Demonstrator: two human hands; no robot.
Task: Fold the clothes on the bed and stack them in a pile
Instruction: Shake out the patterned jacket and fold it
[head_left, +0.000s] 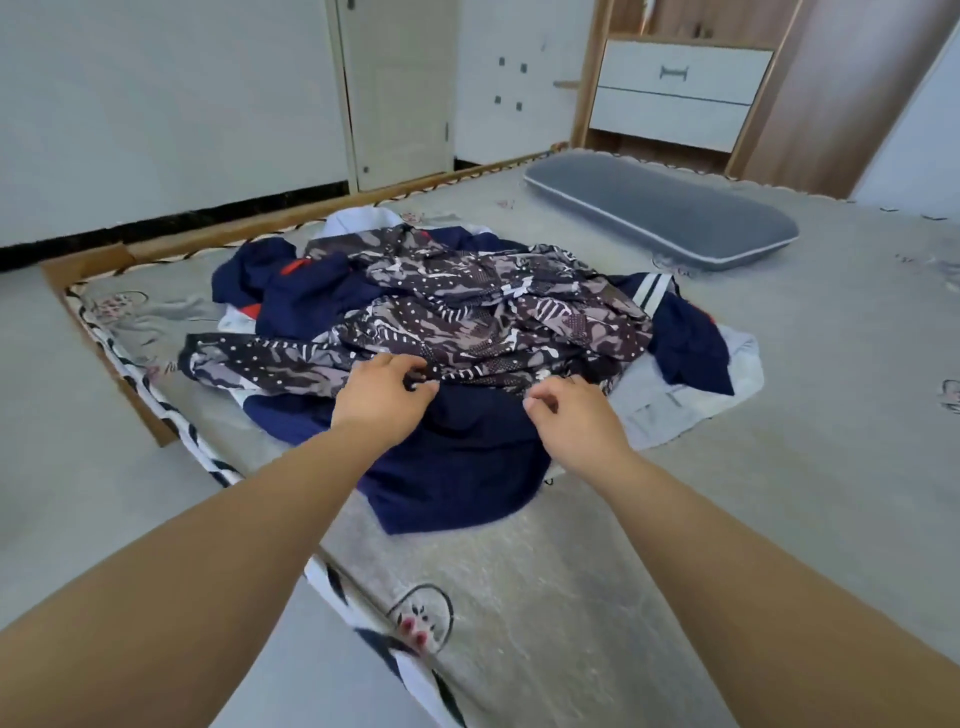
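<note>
Bed (779, 415): left hand (382, 397) pinches patterned garment (467, 306); right hand (571, 415) grip curled, apparently grasping nothing.

An unfolded heap of clothes (467, 332) lies mid-frame on the bed (779, 415): a dark patterned garment (467, 306) crumpled on top, navy pieces (457, 467) beneath, pale cloth (675, 400) at right.

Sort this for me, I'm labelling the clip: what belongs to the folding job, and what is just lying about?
Job: patterned garment, navy garments, pale grey garment, left hand pinching the patterned garment, right hand above the navy.

Lying about: grey pillow, drawers, door.
</note>
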